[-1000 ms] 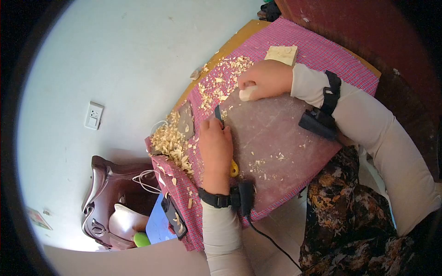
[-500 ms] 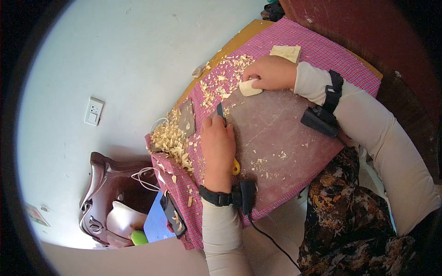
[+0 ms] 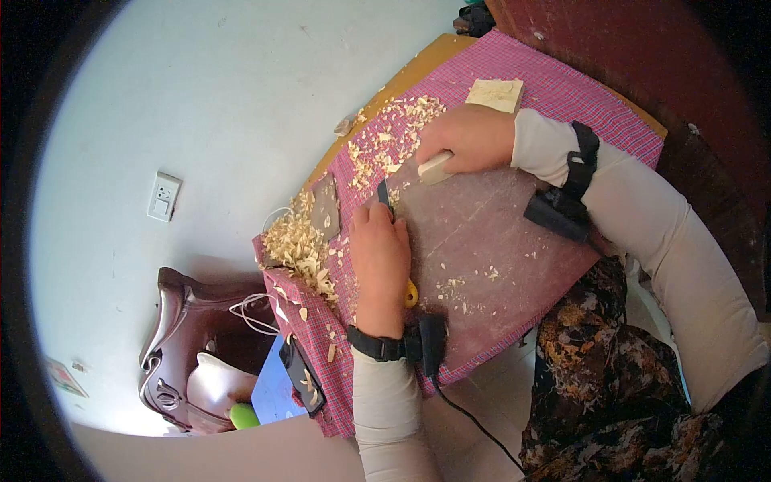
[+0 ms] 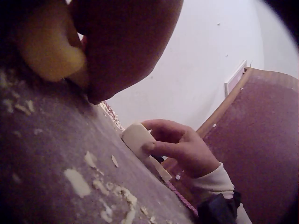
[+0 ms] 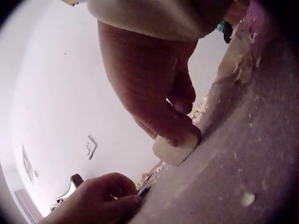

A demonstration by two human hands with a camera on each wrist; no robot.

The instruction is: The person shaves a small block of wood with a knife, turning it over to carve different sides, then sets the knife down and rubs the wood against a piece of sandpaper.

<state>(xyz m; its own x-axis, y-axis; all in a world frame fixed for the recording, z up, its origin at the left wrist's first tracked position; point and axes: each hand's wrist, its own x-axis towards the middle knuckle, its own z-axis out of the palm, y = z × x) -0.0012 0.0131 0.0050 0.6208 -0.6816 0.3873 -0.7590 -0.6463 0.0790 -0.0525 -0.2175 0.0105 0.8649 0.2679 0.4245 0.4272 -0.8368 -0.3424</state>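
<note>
In the head view my right hand (image 3: pixel 468 140) pinches a small pale wood block (image 3: pixel 434 169) at the far edge of the grey-brown board (image 3: pixel 482 225). The right wrist view shows the block's rounded lower end (image 5: pixel 174 151) right at the board's surface, thumb and fingers around its top. My left hand (image 3: pixel 380 257) grips a yellow-handled knife (image 3: pixel 411 294) near the board's left side. Its dark blade (image 3: pixel 383 192) points away from me; most of the handle is hidden in the hand. Close up, the rounded yellow handle end (image 4: pixel 56 51) shows in the left wrist view.
Wood shavings (image 3: pixel 297 245) are heaped at the table's left corner, and more lie along its far side. A larger wood block (image 3: pixel 495 95) rests on the checked cloth (image 3: pixel 554 76) beyond my right hand. A phone (image 3: pixel 303 377) lies at the left cloth edge, near a chair (image 3: pixel 181 353).
My right hand first drew the wood block up and back, showing its broad face, then lowered it toward the board with its narrow side in view. The left hand stays nearly still with the knife.
</note>
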